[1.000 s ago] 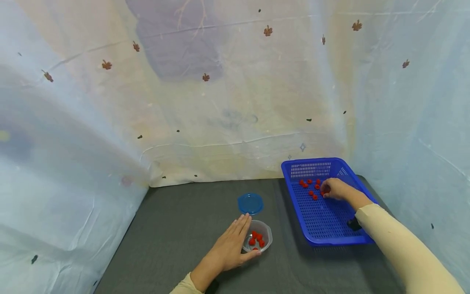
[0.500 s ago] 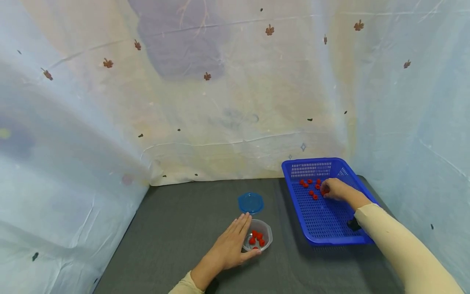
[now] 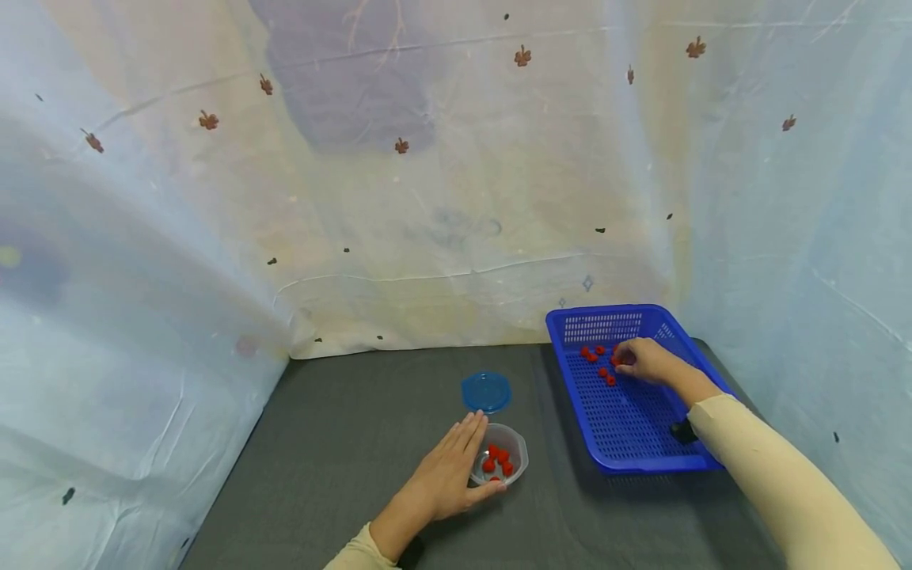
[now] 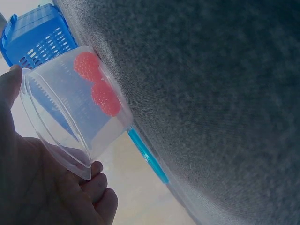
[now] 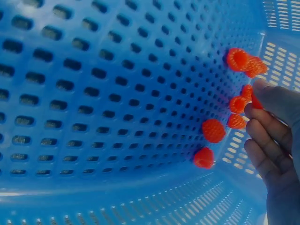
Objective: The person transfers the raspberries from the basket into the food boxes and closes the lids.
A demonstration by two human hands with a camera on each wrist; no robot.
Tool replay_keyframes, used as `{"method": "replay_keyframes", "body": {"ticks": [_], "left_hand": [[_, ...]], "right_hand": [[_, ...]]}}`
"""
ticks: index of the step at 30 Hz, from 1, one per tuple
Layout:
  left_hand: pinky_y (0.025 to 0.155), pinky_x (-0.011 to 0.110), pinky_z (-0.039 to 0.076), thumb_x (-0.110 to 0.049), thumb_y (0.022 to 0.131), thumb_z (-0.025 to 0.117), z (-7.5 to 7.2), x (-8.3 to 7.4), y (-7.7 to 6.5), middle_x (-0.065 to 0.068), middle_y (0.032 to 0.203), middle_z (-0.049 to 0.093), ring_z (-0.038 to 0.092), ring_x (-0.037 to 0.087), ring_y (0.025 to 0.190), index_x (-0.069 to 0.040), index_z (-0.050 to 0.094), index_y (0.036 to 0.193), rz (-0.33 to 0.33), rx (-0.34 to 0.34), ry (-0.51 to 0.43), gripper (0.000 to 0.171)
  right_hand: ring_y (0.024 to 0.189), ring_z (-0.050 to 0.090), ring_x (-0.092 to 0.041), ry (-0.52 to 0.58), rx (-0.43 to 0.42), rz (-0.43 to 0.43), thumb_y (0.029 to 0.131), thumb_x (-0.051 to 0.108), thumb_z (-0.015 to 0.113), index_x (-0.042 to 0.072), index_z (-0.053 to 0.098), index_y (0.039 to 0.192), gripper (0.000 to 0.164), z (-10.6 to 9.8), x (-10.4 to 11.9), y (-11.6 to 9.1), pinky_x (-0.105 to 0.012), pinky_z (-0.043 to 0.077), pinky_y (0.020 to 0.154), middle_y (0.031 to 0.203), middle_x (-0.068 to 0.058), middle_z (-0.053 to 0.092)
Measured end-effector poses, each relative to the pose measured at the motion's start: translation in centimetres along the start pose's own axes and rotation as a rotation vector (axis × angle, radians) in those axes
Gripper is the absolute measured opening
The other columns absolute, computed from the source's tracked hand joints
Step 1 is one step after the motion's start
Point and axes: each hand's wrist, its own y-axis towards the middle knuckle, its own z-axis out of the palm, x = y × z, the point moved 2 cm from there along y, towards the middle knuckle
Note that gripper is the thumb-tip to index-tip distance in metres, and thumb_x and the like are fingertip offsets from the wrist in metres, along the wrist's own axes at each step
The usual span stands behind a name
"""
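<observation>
Inside basket (image 3: 623,431), bumpy red raspberries (image 5: 213,131)

dark grey tabletop (image 3: 335,443) | blue basket (image 3: 659,465) | clear tub (image 3: 518,444) | blue lid (image 3: 486,392)

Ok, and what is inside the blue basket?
Red raspberries toward its far end, one pinched by the right hand. In the head view, that hand and its sleeve cover part of the basket, hiding anything behind them.

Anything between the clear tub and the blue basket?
No objects: in the head view, only bare dark grey tabletop, partly shadowed, lies between the clear tub and the blue basket. The blue lid sits off that line.
</observation>
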Motion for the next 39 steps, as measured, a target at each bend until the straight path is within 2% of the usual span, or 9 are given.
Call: {"method": "replay_keyframes", "body": {"ticks": [4, 12, 18, 22, 27, 34, 39], "left_hand": [[0.133, 0.044, 0.022, -0.078, 0.101, 0.047, -0.1, 0.0, 0.0, 0.006, 0.18, 0.015, 0.015, 0.024, 0.166, -0.006, 0.019, 0.172, -0.003, 0.003, 0.002, 0.105], [0.133, 0.045, 0.023, -0.076, 0.102, 0.051, -0.3, -0.1, -0.1, 0.01, 0.179, 0.018, 0.017, 0.026, 0.166, -0.005, 0.02, 0.172, 0.006, -0.004, -0.005, 0.104], [0.133, 0.046, 0.024, -0.076, 0.102, 0.05, -0.2, -0.1, -0.1, 0.012, 0.179, 0.02, 0.018, 0.026, 0.166, -0.004, 0.021, 0.172, 0.012, -0.005, -0.005, 0.104], [0.133, 0.046, 0.024, -0.078, 0.101, 0.048, -0.1, -0.1, -0.1, 0.012, 0.179, 0.019, 0.018, 0.026, 0.166, -0.005, 0.02, 0.172, 0.01, 0.001, 0.0, 0.105], [0.133, 0.046, 0.024, -0.079, 0.101, 0.046, 0.0, 0.0, 0.0, 0.011, 0.179, 0.019, 0.018, 0.026, 0.166, -0.005, 0.02, 0.172, 0.009, -0.002, 0.002, 0.105], [0.132, 0.048, 0.025, -0.079, 0.101, 0.046, 0.1, 0.0, -0.1, 0.01, 0.179, 0.018, 0.019, 0.027, 0.165, -0.005, 0.02, 0.172, 0.018, -0.008, -0.023, 0.106], [0.132, 0.048, 0.025, -0.079, 0.101, 0.046, 0.0, 0.1, 0.0, 0.01, 0.179, 0.017, 0.018, 0.027, 0.166, -0.005, 0.019, 0.172, 0.018, -0.01, -0.019, 0.107]], "right_hand": [[0.094, 0.074, -0.033, 0.021, -0.026, -0.049, 0.097, 0.005, 0.079, -0.003, 0.077, 0.107, 0.013, -0.3, 0.8, 0.1, -0.055, 0.063, 0.089, 0.099, -0.012, 0.077], [0.101, 0.074, -0.036, 0.046, -0.046, -0.075, 0.099, 0.01, 0.078, -0.005, 0.076, 0.114, 0.021, -1.2, 2.7, -0.1, -0.057, 0.061, 0.095, 0.108, -0.017, 0.077], [0.1, 0.073, -0.037, 0.042, -0.108, -0.115, 0.099, 0.013, 0.079, -0.002, 0.077, 0.117, 0.024, -2.0, 4.0, -0.4, -0.057, 0.061, 0.092, 0.108, -0.013, 0.076], [0.096, 0.072, -0.031, 0.046, -0.141, -0.179, 0.098, 0.011, 0.08, 0.0, 0.077, 0.116, 0.022, -2.4, 5.2, -0.6, -0.054, 0.062, 0.088, 0.106, -0.009, 0.076], [0.094, 0.07, -0.025, 0.068, -0.152, -0.229, 0.097, 0.01, 0.081, -0.001, 0.076, 0.118, 0.024, -2.8, 6.9, -0.9, -0.054, 0.063, 0.087, 0.107, -0.011, 0.075], [0.091, 0.066, -0.015, 0.078, -0.182, -0.267, 0.095, 0.009, 0.083, 0.004, 0.078, 0.117, 0.024, -2.9, 9.0, -1.7, -0.037, 0.063, 0.082, 0.106, -0.005, 0.074], [0.093, 0.067, -0.015, 0.108, -0.193, -0.319, 0.094, 0.008, 0.083, 0.009, 0.078, 0.116, 0.023, -3.0, 10.8, -2.2, -0.035, 0.063, 0.085, 0.107, -0.001, 0.074]]}}
